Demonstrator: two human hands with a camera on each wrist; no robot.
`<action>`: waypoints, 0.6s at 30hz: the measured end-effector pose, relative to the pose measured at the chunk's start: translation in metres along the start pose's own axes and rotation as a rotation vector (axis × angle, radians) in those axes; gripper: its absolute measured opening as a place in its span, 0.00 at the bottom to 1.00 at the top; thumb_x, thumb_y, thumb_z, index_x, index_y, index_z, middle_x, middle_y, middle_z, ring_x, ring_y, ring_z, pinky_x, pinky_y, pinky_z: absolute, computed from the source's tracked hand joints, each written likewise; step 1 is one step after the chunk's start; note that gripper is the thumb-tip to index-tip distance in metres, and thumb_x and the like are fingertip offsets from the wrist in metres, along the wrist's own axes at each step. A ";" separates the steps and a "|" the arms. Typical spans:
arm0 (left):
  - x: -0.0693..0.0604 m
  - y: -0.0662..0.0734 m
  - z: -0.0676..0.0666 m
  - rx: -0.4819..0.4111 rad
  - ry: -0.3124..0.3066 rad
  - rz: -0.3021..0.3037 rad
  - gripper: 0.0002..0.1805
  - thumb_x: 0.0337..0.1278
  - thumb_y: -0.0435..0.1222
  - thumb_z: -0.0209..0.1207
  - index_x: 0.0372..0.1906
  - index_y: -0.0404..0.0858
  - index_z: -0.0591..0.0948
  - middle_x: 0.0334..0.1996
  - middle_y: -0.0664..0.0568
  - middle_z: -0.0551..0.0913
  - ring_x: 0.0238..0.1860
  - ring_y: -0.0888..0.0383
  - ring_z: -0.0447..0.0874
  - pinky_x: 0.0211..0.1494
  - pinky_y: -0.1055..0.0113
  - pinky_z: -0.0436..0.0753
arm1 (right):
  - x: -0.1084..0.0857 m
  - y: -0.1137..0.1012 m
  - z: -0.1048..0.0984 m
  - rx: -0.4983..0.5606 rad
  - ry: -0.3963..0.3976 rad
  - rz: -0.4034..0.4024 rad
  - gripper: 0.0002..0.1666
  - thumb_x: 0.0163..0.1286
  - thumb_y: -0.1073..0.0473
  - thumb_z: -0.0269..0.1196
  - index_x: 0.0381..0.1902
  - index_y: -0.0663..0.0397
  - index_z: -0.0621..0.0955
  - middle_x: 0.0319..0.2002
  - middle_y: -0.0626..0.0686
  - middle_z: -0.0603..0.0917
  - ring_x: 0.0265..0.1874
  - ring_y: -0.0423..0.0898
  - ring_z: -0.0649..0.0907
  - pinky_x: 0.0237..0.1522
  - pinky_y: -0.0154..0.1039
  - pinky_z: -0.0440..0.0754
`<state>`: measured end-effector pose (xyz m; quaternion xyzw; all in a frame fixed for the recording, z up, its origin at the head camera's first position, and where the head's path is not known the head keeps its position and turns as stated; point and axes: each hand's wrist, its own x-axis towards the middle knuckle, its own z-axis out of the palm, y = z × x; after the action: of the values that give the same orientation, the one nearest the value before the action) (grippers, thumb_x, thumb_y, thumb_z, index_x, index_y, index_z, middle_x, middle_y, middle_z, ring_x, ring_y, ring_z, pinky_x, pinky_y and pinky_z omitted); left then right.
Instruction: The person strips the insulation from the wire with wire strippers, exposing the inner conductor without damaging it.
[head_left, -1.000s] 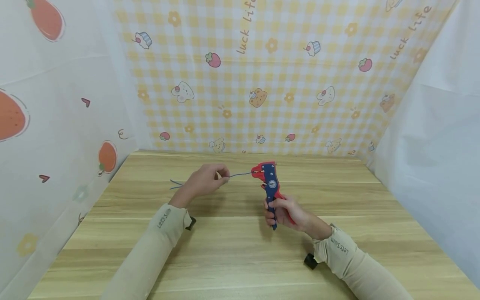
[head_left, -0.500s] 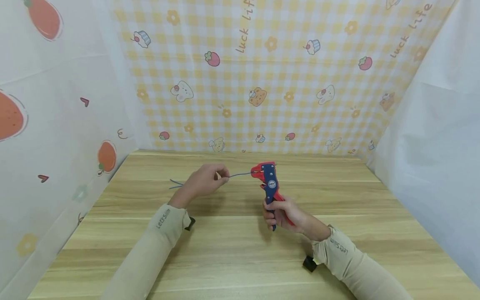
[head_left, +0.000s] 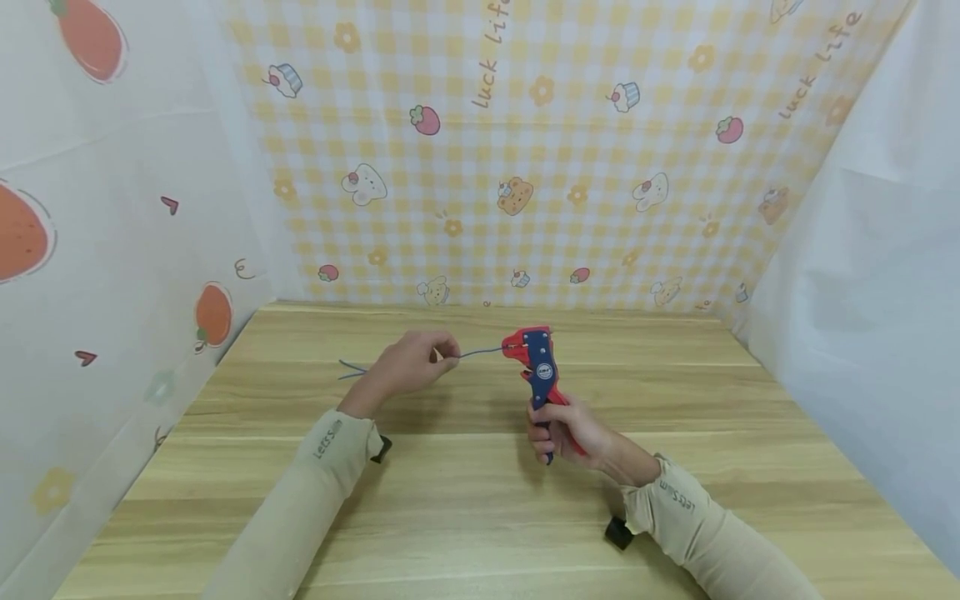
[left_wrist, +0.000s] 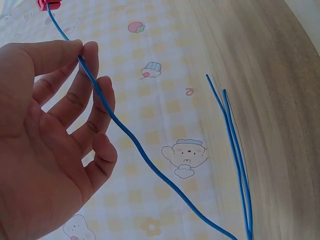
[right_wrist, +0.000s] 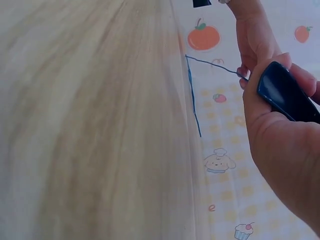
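Observation:
A blue wire (head_left: 480, 352) runs from my left hand (head_left: 408, 364) to the head of a red and blue wire stripper (head_left: 542, 358). Thumb and forefinger of the left hand pinch it, seen closely in the left wrist view, where the other fingers are loosely bent. My right hand (head_left: 573, 432) grips the stripper's handles, its fingers curled round them, and holds the tool upright. The wire's near end goes into the red jaws, which hide its tip. Behind the left wrist the wire doubles back, and two loose ends (left_wrist: 225, 100) show in the left wrist view.
A light wood-grain table (head_left: 480, 517) lies under both hands. Patterned yellow-check cloth (head_left: 465, 150) stands along its back edge, and pale cloth walls (head_left: 855, 275) close off the sides. Small black pieces (head_left: 618, 532) sit under the sleeve cuffs.
My right hand has squeezed the wire stripper's handles slightly nearer together. The left hand and the blue wire have stayed almost still.

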<state>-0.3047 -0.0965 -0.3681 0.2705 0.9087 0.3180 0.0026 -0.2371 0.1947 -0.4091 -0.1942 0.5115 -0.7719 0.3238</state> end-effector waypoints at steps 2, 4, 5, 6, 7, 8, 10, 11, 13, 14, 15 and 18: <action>0.000 0.001 0.000 0.005 -0.001 0.000 0.04 0.69 0.39 0.58 0.40 0.45 0.82 0.35 0.57 0.83 0.35 0.59 0.79 0.33 0.63 0.77 | 0.000 0.000 0.001 0.003 0.013 0.001 0.10 0.72 0.68 0.45 0.35 0.53 0.72 0.22 0.47 0.70 0.19 0.41 0.71 0.26 0.35 0.80; 0.000 0.002 0.000 0.011 -0.003 0.000 0.05 0.69 0.39 0.58 0.41 0.44 0.83 0.34 0.58 0.82 0.35 0.59 0.79 0.33 0.63 0.77 | -0.001 0.000 0.001 0.003 0.022 0.002 0.09 0.72 0.68 0.46 0.35 0.53 0.72 0.21 0.47 0.70 0.18 0.41 0.71 0.26 0.35 0.80; 0.000 0.002 0.000 0.013 -0.003 0.000 0.05 0.69 0.40 0.58 0.41 0.44 0.83 0.34 0.58 0.82 0.35 0.59 0.79 0.33 0.63 0.77 | -0.001 0.000 0.001 0.000 0.024 0.002 0.09 0.72 0.67 0.46 0.35 0.53 0.72 0.21 0.47 0.70 0.18 0.41 0.71 0.26 0.34 0.80; 0.000 0.003 0.000 0.016 -0.003 -0.001 0.05 0.69 0.40 0.58 0.41 0.44 0.83 0.34 0.59 0.82 0.35 0.59 0.79 0.33 0.63 0.77 | -0.001 0.000 0.001 -0.001 0.027 0.003 0.09 0.72 0.67 0.46 0.35 0.52 0.72 0.21 0.47 0.70 0.18 0.41 0.71 0.26 0.34 0.79; 0.000 0.003 0.000 0.019 -0.003 -0.001 0.05 0.69 0.40 0.58 0.41 0.44 0.83 0.34 0.59 0.82 0.35 0.59 0.79 0.33 0.63 0.77 | -0.001 -0.001 0.002 -0.006 0.028 0.002 0.09 0.72 0.67 0.46 0.34 0.52 0.73 0.21 0.46 0.70 0.18 0.41 0.71 0.26 0.34 0.79; 0.000 0.003 -0.001 0.023 -0.004 -0.002 0.05 0.69 0.40 0.58 0.41 0.44 0.83 0.34 0.59 0.82 0.35 0.59 0.79 0.33 0.63 0.77 | -0.001 -0.001 0.002 -0.010 0.029 0.002 0.09 0.71 0.67 0.47 0.34 0.52 0.73 0.21 0.46 0.70 0.18 0.41 0.71 0.26 0.34 0.79; 0.000 0.003 0.000 0.030 -0.004 -0.003 0.06 0.69 0.40 0.58 0.41 0.43 0.83 0.34 0.58 0.82 0.36 0.59 0.79 0.35 0.63 0.77 | -0.001 -0.001 0.001 -0.019 0.028 0.004 0.08 0.71 0.67 0.47 0.34 0.52 0.72 0.21 0.46 0.70 0.18 0.41 0.71 0.26 0.34 0.79; 0.000 0.003 0.000 0.033 -0.004 -0.002 0.05 0.69 0.39 0.58 0.41 0.43 0.83 0.34 0.58 0.82 0.36 0.59 0.79 0.35 0.63 0.77 | -0.002 -0.001 0.001 -0.022 0.027 0.006 0.08 0.71 0.67 0.47 0.33 0.52 0.72 0.21 0.46 0.70 0.18 0.40 0.71 0.26 0.34 0.79; 0.000 0.003 0.000 0.038 -0.007 -0.003 0.05 0.69 0.40 0.59 0.41 0.44 0.83 0.34 0.58 0.82 0.36 0.59 0.79 0.36 0.63 0.78 | -0.002 -0.001 0.001 -0.029 0.021 0.009 0.08 0.70 0.67 0.47 0.33 0.52 0.72 0.21 0.46 0.70 0.18 0.40 0.71 0.26 0.34 0.79; 0.000 0.003 0.000 0.038 -0.008 -0.002 0.05 0.69 0.40 0.59 0.41 0.44 0.83 0.34 0.58 0.82 0.36 0.59 0.79 0.36 0.63 0.78 | -0.002 -0.001 0.001 -0.028 0.021 0.014 0.08 0.70 0.66 0.47 0.33 0.52 0.71 0.21 0.46 0.70 0.18 0.40 0.71 0.26 0.34 0.79; 0.000 0.003 0.001 0.038 -0.009 -0.002 0.05 0.69 0.40 0.59 0.40 0.44 0.83 0.34 0.58 0.82 0.36 0.59 0.79 0.36 0.63 0.78 | -0.003 -0.001 0.001 -0.030 0.022 0.017 0.07 0.70 0.66 0.47 0.33 0.51 0.71 0.21 0.46 0.70 0.18 0.40 0.71 0.26 0.34 0.78; 0.000 0.004 0.001 0.039 -0.012 -0.001 0.05 0.69 0.40 0.58 0.40 0.45 0.83 0.34 0.59 0.82 0.36 0.59 0.79 0.35 0.64 0.78 | -0.003 -0.001 0.000 -0.031 0.030 0.024 0.07 0.70 0.65 0.47 0.33 0.51 0.71 0.20 0.46 0.69 0.18 0.40 0.70 0.25 0.33 0.78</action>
<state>-0.3029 -0.0930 -0.3662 0.2719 0.9148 0.2986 0.0027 -0.2349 0.1972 -0.4077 -0.1815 0.5304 -0.7628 0.3223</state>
